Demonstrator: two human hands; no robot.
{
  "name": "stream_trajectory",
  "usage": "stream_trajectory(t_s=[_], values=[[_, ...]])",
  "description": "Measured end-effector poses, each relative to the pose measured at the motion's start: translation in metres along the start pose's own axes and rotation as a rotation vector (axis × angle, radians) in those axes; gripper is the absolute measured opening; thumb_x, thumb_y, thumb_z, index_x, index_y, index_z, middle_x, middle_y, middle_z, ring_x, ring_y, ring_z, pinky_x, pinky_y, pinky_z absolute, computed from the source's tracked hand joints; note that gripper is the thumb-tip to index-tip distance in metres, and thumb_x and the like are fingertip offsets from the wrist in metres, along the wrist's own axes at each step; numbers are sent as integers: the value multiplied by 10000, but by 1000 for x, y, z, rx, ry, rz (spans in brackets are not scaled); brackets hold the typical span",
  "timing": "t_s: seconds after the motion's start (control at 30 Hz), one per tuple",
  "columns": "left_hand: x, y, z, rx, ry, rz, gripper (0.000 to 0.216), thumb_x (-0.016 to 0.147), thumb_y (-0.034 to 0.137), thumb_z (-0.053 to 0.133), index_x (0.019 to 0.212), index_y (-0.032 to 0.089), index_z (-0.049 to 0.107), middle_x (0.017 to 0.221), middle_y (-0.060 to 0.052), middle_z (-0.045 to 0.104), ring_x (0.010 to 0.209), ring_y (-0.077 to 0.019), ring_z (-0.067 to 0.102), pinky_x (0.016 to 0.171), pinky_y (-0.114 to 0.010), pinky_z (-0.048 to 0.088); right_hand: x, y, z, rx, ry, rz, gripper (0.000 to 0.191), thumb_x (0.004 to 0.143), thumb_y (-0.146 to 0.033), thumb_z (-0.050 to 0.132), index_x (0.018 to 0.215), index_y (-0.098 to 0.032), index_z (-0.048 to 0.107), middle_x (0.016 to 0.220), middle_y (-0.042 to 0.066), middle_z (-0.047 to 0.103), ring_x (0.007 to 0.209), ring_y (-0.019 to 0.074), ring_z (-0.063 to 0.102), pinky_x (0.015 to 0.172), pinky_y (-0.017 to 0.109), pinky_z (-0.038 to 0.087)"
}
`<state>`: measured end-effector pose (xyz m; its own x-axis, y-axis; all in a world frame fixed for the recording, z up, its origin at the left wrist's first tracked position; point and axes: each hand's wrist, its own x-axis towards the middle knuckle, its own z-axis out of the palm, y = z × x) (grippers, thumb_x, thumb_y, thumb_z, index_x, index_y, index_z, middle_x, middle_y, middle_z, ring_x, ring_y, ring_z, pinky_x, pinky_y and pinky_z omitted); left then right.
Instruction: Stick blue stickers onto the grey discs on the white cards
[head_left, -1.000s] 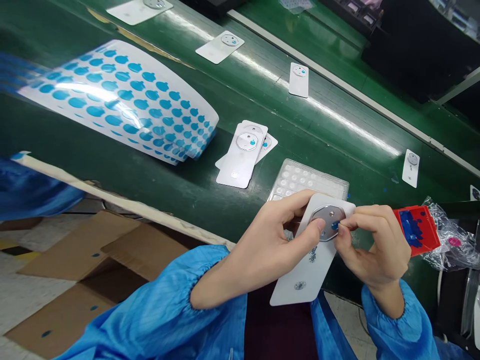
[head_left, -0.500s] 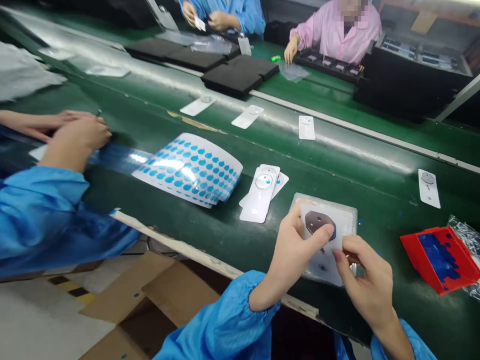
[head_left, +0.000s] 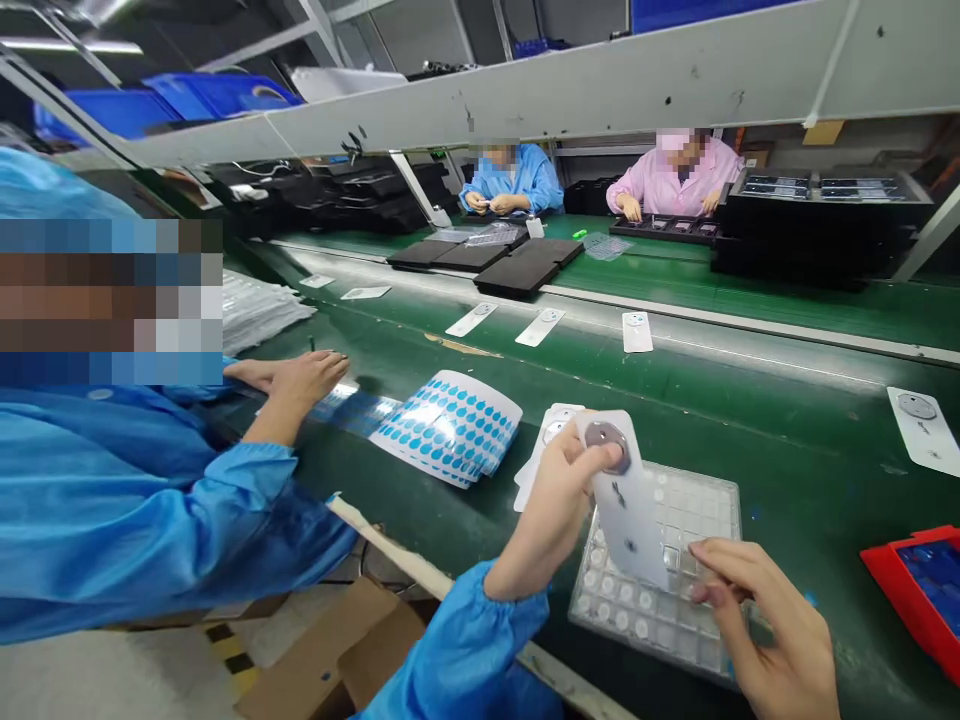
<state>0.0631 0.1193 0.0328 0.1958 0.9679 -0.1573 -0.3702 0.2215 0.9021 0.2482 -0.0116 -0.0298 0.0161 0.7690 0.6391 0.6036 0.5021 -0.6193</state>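
My left hand [head_left: 559,505] grips a white rectangular panel [head_left: 628,525] near its upper end. Its thumb presses on the round grey disc set in that panel, which tilts above a clear compartment tray [head_left: 716,500]. Small pale round pieces sit in several of the tray's compartments. Over the tray's right side, my right hand [head_left: 772,610] has its thumb and forefinger apart, with no held thing visible between them. Partly hidden behind my left hand, more white panels [head_left: 534,470] lie stacked on the green bench.
A curled sheet of blue stickers [head_left: 457,420] lies left of the panels. At right stands a red box [head_left: 892,580] with blue bits. Single panels [head_left: 636,333] lie along the conveyor [head_left: 750,370]. A co-worker's hand [head_left: 304,385] rests at left; two people sit opposite.
The view has tilted up, showing the shelf and the co-worker at left. My left hand has raised the panel from the tray; my right hand has come away from the panel's edge.
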Motion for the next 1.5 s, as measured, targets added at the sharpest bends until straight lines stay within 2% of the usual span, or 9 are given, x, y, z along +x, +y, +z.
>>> stream_trajectory(t_s=[0.27,0.47,0.63,0.83,0.97,1.13,1.3,1.4,1.5], values=[[63,0,13,-1,-13,1,222,650,242,845,729,161,654,709,15,612,668,-124,543,620,-249,437,-10,26,-6,-315,151,-101,186,1085,-206,572,1159,-199,742,1011,62,838,724,169,817,601,208,629],[107,-5,35,-31,-44,4,265,633,247,836,829,146,690,804,-36,703,727,-162,649,688,-278,493,-20,44,1,-357,104,-166,256,1039,-107,581,1243,-169,723,1113,80,839,852,188,846,695,203,656],[126,-13,41,-34,20,79,222,635,221,799,779,164,640,737,27,650,698,-126,599,664,-251,438,-25,49,2,-369,76,-143,258,1031,-90,589,1252,-157,704,1136,91,833,892,187,846,731,192,664],[116,-6,46,-31,-13,108,219,679,253,815,814,158,671,793,10,676,755,-147,618,697,-267,458,-23,49,7,-314,71,-84,271,1039,-100,566,1244,-197,715,1090,69,840,790,167,837,640,175,651],[103,8,53,-46,-64,147,164,691,219,791,788,170,669,748,25,654,704,-130,584,662,-256,434,-9,43,-9,-311,102,-102,237,1027,-109,573,1172,-207,732,1036,62,841,822,186,842,668,193,668],[77,26,61,-30,-151,211,181,735,240,817,859,178,701,814,10,698,767,-148,627,716,-261,472,57,5,-40,-358,108,-175,230,1026,-102,614,1189,-201,742,1062,60,824,821,168,815,735,241,676],[47,41,65,100,-250,303,196,751,206,806,824,207,623,740,43,623,685,-130,564,662,-260,449,128,-23,-32,-248,230,-113,265,1018,-94,628,1239,-212,713,1183,84,756,787,143,740,586,264,615],[39,43,66,128,-268,332,244,741,191,816,835,218,593,746,43,617,691,-133,559,662,-265,446,143,-24,-18,-193,273,-61,267,1026,-129,631,1265,-225,698,1178,71,760,858,163,750,616,275,626],[41,39,67,90,-236,378,248,781,238,824,879,221,596,805,20,660,753,-155,618,718,-281,492,145,-17,-12,-125,193,37,250,1028,-190,663,1274,-228,692,1155,49,781,932,179,758,683,276,644]])
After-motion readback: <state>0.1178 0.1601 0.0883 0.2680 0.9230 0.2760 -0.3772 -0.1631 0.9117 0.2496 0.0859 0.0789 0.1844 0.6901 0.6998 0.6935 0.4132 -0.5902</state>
